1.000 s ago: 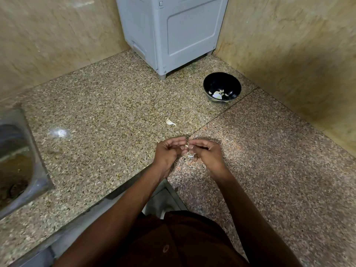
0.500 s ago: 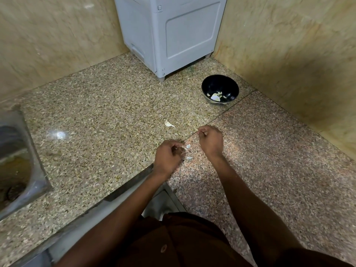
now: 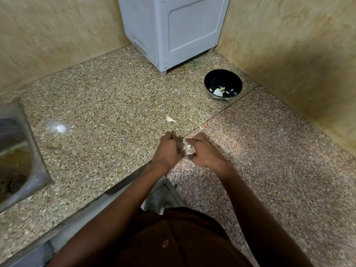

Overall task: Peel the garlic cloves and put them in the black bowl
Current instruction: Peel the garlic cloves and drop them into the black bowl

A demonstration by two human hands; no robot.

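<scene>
Both hands are low over the granite counter [image 3: 100, 105], close together near the seam between the two stone slabs. The left hand [image 3: 167, 151] has its fingers curled into a loose fist, and it is not possible to tell if something is inside it. The right hand [image 3: 204, 150] also has curled fingers, with the forefinger stretched toward the left hand. Between the two hands there is a small white garlic clove [image 3: 189, 147]; it lies just at the fingertips of the right hand, which seem to pinch it, but this part is blurred and I cannot tell it for sure.

A second garlic clove [image 3: 170, 119], with its skin on, lies alone on the counter, a little beyond the left hand and apart from it. A tiny scrap of skin [image 3: 200, 127] lies near the seam, beyond the right hand.

The black bowl [image 3: 223, 84] stands further away, near the right wall, well apart from both hands. Some pale garlic pieces [image 3: 218, 91] lie on its bottom.

A grey plastic cabinet [image 3: 173, 29] stands in the corner behind the bowl. At the left edge is a steel sink [image 3: 28, 151].
</scene>
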